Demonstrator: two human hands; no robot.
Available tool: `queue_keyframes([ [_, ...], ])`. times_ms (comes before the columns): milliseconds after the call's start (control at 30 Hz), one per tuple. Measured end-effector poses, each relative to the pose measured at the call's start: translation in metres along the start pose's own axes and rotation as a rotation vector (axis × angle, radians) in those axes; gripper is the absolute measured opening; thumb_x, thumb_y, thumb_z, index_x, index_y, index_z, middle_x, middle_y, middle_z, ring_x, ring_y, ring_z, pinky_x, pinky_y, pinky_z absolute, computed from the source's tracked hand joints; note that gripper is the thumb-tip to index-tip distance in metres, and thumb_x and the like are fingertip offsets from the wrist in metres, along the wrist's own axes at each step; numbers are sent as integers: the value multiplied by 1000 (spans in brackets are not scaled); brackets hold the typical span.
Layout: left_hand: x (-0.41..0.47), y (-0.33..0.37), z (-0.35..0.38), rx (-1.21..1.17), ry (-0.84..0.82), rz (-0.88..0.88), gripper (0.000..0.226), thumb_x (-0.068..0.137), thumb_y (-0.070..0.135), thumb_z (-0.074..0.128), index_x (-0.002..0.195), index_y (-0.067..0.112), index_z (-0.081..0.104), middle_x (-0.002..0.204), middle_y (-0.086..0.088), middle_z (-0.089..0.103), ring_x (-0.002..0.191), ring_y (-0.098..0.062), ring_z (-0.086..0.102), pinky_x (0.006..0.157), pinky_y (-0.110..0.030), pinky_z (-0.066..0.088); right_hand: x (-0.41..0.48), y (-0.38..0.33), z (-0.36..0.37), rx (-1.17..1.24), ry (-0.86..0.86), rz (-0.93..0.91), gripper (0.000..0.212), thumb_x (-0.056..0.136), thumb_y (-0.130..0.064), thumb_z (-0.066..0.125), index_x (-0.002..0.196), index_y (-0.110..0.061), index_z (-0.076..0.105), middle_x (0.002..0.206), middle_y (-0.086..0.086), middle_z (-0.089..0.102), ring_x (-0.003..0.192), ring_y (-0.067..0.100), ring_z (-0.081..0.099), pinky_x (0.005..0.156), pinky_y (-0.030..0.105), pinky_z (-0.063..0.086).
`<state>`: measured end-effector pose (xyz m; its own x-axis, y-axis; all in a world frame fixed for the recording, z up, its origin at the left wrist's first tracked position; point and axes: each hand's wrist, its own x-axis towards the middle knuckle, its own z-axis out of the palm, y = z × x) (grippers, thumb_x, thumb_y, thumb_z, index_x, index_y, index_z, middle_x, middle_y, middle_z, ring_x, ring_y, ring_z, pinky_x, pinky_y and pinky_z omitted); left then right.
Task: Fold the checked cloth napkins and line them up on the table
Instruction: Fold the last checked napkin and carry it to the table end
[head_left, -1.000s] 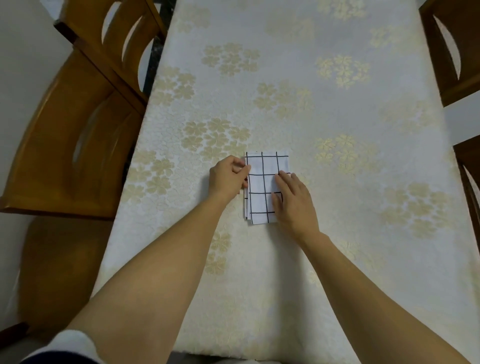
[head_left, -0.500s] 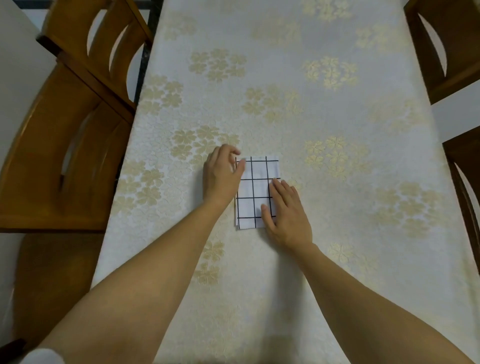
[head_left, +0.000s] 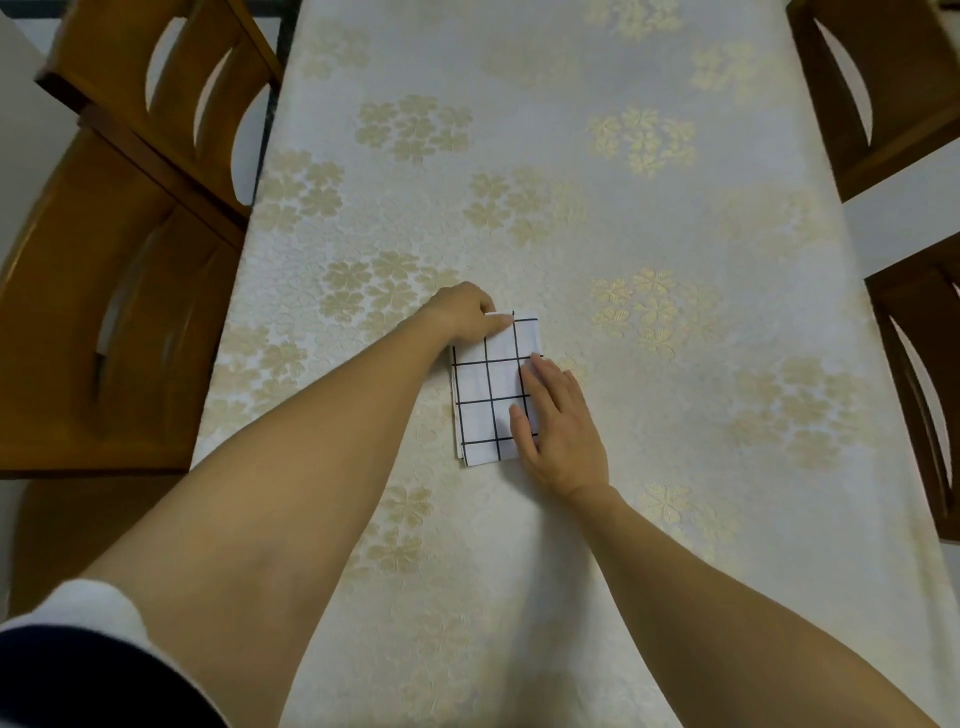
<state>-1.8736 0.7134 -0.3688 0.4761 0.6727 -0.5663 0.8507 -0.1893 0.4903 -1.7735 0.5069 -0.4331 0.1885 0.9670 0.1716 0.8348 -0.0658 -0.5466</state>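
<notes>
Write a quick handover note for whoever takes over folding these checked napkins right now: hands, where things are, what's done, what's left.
Left hand: fingers curled at the far left corner of the checked napkin, apparently pinching it.
Right hand: flat, fingers straight, pressing the napkin's right side.
Napkin: a small folded rectangle, lying mid-table on the floral tablecloth.
Done: this one looks folded.
Left: let go and set it in line. No other napkins are in view, so how many remain is unknown.

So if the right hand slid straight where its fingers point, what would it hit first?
Probably the left hand, which pinches the far corner of the napkin; if it just missed, only tablecloth lies ahead.
</notes>
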Motion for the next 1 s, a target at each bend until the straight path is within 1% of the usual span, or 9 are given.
queue_keyframes([
  [100,-10,-10,3,-208,150,-30,27,101,40,59,96,14,66,96,-2,60,89,-19,54,73,-28,40,1,0,0,-32,6,-6,56,103,-36,42,147,-2,47,154,12,44,144,26,39,120,50,29],
  [200,-21,-25,15,-434,386,-147,32,103,38,56,94,9,64,85,0,59,78,-19,53,59,-28,39,2,-1,0,-111,-17,2,62,103,-41,39,152,-3,40,158,11,39,149,25,33,124,49,20],
  [300,-35,-33,26,-620,543,-267,25,105,37,53,99,14,62,93,1,62,85,-18,57,71,-28,44,2,-1,0,-157,-13,4,65,103,-43,39,153,-2,36,161,11,35,152,24,26,126,49,15],
  [500,-55,-45,60,-933,535,-329,16,101,34,60,103,18,63,104,0,69,94,-22,69,80,-45,61,1,-2,0,-171,20,-8,62,104,-40,39,154,-3,36,161,11,34,153,26,25,125,50,16],
  [633,-67,-53,64,-642,374,-237,28,97,36,66,100,8,70,91,-3,72,82,-16,66,72,-29,55,-2,-3,0,-201,-13,-21,60,106,-38,34,156,-6,31,164,8,29,155,23,17,126,48,14],
  [733,-78,-57,58,-729,229,-213,40,96,39,69,98,-1,72,91,-17,73,77,-23,71,77,-40,63,-1,-4,0,-241,-43,-4,62,106,-39,31,158,-6,27,166,8,23,156,23,12,126,49,13],
  [800,-87,-53,51,-739,177,-219,40,97,39,68,99,0,72,92,-16,73,71,-23,73,69,-36,64,0,-5,0,-279,-77,0,64,106,-41,28,159,-7,22,168,8,18,156,23,8,126,48,11],
  [900,-94,-52,49,-308,494,-182,37,98,43,64,104,6,62,100,-7,66,85,-21,65,76,-37,57,0,-6,0,-327,-126,-1,65,107,-45,22,161,-9,13,170,6,9,157,21,0,127,46,6],
  [1000,-96,-45,65,127,781,89,26,102,34,56,118,14,58,115,-4,59,104,-23,54,90,-36,46,2,-15,2,-294,-76,3,64,108,-45,13,160,-8,19,168,7,15,157,22,7,127,47,10],
])
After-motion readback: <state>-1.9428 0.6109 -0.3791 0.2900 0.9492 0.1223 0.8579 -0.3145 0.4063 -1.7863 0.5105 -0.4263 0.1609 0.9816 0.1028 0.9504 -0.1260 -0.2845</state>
